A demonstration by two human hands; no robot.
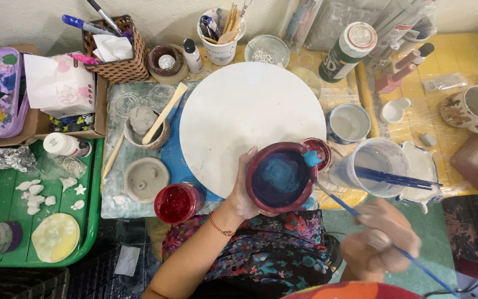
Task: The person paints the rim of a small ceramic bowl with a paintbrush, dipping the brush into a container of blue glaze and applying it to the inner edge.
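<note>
A red jar [176, 202] is parked at the table edge, then a maroon bowl [281, 177] with a blue inside is cupped in the left hand [243, 191] by the white round board [247, 119], while a thin blue brush [385, 242] is pinched in the blurry right hand [380, 241].

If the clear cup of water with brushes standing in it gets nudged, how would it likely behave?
The clear cup looks thin-walled and light, so it would probably slide or tip easily. The long blue brushes lean over its rim, likely pulling it that way. Water inside would probably spill toward the white dish beside it.
</note>
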